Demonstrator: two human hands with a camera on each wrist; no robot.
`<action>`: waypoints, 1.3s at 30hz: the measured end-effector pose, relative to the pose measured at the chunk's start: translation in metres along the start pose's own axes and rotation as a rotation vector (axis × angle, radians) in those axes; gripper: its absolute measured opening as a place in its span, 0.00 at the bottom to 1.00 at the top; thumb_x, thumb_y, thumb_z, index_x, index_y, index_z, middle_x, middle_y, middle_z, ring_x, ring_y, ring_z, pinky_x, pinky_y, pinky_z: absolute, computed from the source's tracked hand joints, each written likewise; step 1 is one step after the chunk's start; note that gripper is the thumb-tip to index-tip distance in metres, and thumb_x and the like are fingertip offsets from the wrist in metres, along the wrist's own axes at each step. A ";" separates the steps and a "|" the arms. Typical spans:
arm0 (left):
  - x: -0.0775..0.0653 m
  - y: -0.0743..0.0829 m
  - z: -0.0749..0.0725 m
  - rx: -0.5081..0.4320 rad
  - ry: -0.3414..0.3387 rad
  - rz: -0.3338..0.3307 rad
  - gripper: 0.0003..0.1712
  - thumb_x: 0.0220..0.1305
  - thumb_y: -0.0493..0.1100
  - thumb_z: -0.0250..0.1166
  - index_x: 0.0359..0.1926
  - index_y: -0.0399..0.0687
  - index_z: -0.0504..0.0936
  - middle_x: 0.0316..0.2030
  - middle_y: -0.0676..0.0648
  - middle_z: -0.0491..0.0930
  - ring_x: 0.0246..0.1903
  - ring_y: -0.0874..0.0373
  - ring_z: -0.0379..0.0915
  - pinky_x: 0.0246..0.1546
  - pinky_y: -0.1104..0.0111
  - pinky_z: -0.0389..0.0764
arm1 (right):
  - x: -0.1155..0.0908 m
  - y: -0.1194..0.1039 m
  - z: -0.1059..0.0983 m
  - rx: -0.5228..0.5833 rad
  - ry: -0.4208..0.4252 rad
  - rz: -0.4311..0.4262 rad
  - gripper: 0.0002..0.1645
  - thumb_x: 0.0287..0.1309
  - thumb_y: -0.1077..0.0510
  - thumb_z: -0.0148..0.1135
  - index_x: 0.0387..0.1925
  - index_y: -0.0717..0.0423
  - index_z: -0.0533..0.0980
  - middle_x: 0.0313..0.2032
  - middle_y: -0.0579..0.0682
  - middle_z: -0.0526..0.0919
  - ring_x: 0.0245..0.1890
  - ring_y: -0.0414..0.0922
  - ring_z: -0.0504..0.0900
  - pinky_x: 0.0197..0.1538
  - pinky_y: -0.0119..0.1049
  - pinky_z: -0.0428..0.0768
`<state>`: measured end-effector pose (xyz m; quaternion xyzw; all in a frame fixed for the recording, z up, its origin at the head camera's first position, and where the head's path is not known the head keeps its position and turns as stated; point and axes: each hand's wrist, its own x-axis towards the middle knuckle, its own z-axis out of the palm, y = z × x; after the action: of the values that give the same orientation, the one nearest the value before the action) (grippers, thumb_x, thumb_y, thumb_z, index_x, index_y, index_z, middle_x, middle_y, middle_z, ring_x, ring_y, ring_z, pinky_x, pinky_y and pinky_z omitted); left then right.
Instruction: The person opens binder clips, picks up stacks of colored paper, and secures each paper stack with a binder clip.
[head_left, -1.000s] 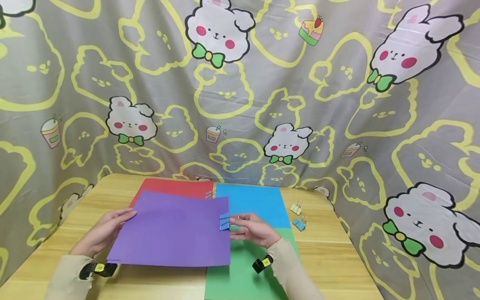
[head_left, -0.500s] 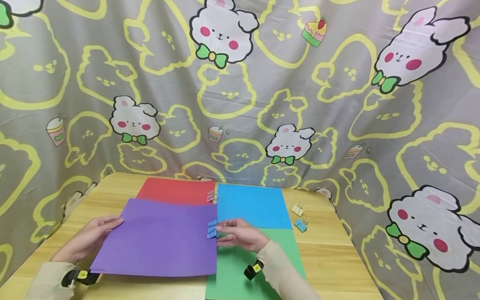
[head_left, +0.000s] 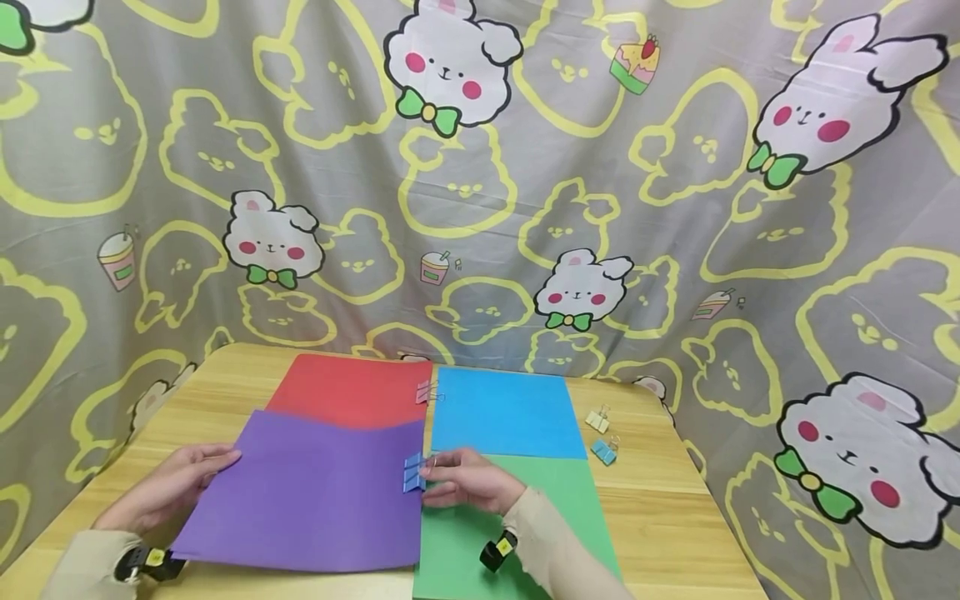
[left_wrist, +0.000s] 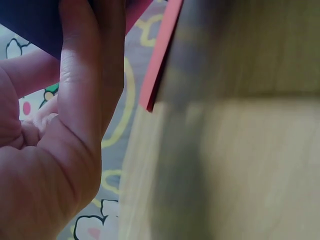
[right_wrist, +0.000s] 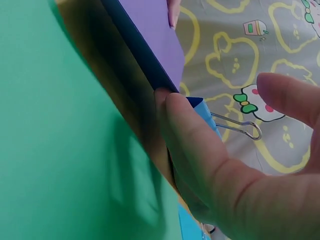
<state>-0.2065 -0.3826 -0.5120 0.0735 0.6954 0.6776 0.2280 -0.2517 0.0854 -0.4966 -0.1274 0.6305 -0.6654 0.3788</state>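
A stack of purple paper [head_left: 315,492] is held up off the table, its far edge overlapping the red paper [head_left: 360,387]. My left hand [head_left: 168,483] pinches its left edge, thumb on top and fingers beneath. A blue binder clip [head_left: 414,472] bites the right edge. My right hand [head_left: 472,479] is at that clip. In the right wrist view, its straight fingers [right_wrist: 192,130] touch under the paper's edge, and the thumb stands apart from the clip's wire handle [right_wrist: 245,127]. The left fingertips are cut off in the left wrist view.
Blue paper [head_left: 506,412] and green paper [head_left: 517,533] lie on the wooden table [head_left: 667,500]. A pink binder clip [head_left: 424,392] is on the red paper's right edge. A cream clip [head_left: 598,419] and a light-blue clip [head_left: 604,451] lie to the right. A patterned curtain [head_left: 480,208] hangs behind.
Both hands have brought the purple paper down and left, toward the person. More of the red paper and its pink clip show now. The blue binder clip has stayed on the purple edge.
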 end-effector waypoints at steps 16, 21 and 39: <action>-0.002 -0.010 -0.006 -0.004 -0.056 -0.024 0.16 0.80 0.44 0.42 0.57 0.48 0.72 0.44 0.52 0.86 0.44 0.55 0.85 0.47 0.57 0.85 | -0.005 0.011 0.004 -0.018 -0.029 0.027 0.32 0.66 0.56 0.61 0.64 0.72 0.65 0.52 0.60 0.81 0.50 0.56 0.85 0.56 0.45 0.82; 0.000 -0.012 -0.005 0.085 -0.011 -0.048 0.28 0.79 0.44 0.43 0.65 0.21 0.60 0.43 0.52 0.87 0.44 0.54 0.85 0.46 0.55 0.85 | -0.007 0.013 0.005 -0.020 -0.031 0.035 0.33 0.66 0.56 0.61 0.65 0.72 0.64 0.54 0.61 0.80 0.51 0.56 0.85 0.56 0.46 0.82; -0.011 -0.004 0.007 0.241 0.055 -0.096 0.38 0.77 0.46 0.49 0.66 0.12 0.51 0.35 0.54 0.83 0.37 0.63 0.82 0.42 0.59 0.86 | -0.017 0.011 0.008 -0.047 -0.060 0.034 0.40 0.67 0.53 0.61 0.69 0.73 0.58 0.60 0.62 0.75 0.56 0.58 0.82 0.59 0.46 0.81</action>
<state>-0.1927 -0.3815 -0.5131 0.0485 0.7806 0.5790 0.2305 -0.2313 0.0911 -0.4999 -0.1452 0.6364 -0.6399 0.4055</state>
